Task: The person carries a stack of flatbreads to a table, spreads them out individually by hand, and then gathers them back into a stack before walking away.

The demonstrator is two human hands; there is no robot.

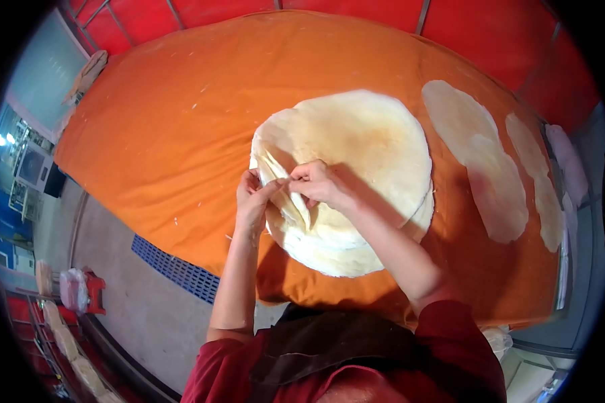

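A stack of thin round pale sheets of dough (363, 154) lies on an orange cloth (181, 121) over a table. My left hand (251, 201) pinches the left edge of the stack. My right hand (319, 185) grips the rim of the top sheet right beside it, and that edge is lifted and folded up between the two hands. Both hands meet at the stack's near-left rim.
Two single thin sheets (480, 158) (538, 178) lie spread flat on the cloth to the right. A pinkish cloth (568, 164) hangs at the far right edge. Red panels (491, 33) stand behind. A blue floor mat (175, 269) and shelves (60, 336) lie to the left.
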